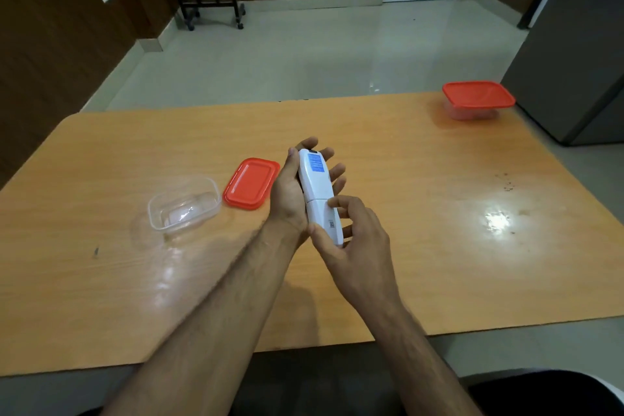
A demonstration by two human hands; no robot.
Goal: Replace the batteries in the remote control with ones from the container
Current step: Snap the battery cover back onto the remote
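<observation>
White remote control (317, 192) back-up above the table (388, 159), blue label, cover seated; our left hand (290, 189) cradles it, right hand (351, 233) pinches its lower end. Glossy orange-wood top, pale tiled floor (304, 54).

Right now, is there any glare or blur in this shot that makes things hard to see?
Head view: strong glare patches on the table, brightest right of the right hand and near the open container, whose clear walls are hard to make out; the wide lens bends the table edges; the remote in the left hand is slightly soft, its label unreadable.
</observation>
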